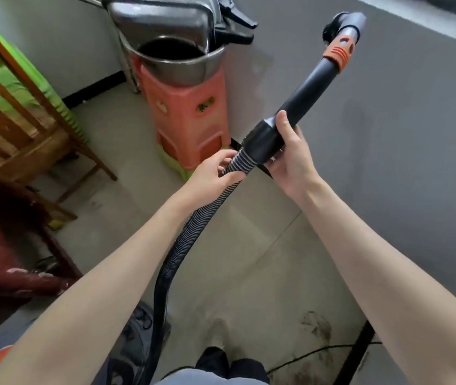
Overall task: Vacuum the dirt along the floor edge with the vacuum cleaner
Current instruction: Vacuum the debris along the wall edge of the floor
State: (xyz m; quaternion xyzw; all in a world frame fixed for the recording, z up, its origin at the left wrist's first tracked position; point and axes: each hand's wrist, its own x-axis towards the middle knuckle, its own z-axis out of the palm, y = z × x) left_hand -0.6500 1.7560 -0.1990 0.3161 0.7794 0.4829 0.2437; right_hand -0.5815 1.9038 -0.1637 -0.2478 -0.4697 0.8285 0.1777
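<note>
floor (249, 259): pale concrete, dirt (317, 325) near right by grey wall (388, 112) | left hand (210, 173): fingers curled round ribbed hose (190, 234) | right hand (288, 154): grips black wand (302, 101), raised centre | far: orange stool (188, 118)

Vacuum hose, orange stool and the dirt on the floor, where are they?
vacuum hose (185, 240), head view, on its ribbed middle below the left hand.
orange stool (190, 118), head view, on its front side.
dirt (318, 326), head view, on the dark smudge near the wall edge.
</note>
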